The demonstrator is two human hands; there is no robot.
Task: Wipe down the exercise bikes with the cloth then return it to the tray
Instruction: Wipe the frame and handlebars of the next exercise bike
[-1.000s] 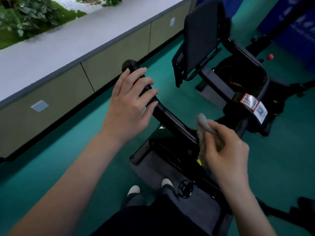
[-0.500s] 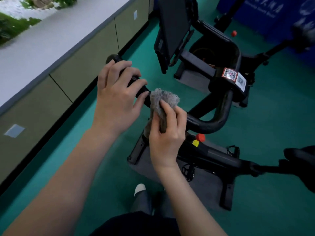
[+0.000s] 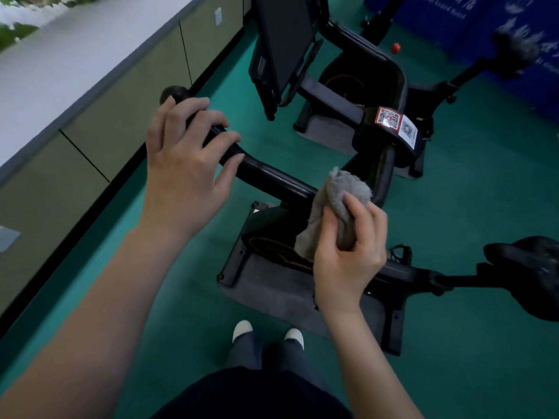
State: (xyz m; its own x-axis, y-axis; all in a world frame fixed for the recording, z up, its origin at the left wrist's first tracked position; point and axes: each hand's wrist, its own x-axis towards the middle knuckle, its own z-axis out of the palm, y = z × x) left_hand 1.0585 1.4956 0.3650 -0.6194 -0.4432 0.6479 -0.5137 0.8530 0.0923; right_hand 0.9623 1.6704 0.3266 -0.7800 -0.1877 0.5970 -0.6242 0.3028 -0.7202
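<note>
Left hand (image 3: 184, 164) grips the black handlebar (image 3: 272, 176) near its end, fingers curled over it. Right hand (image 3: 348, 255) clutches the bunched grey cloth (image 3: 341, 192), pressed against the bar's bend. Exercise bike (image 3: 399, 273) stands on a grey mat (image 3: 272, 291).
</note>
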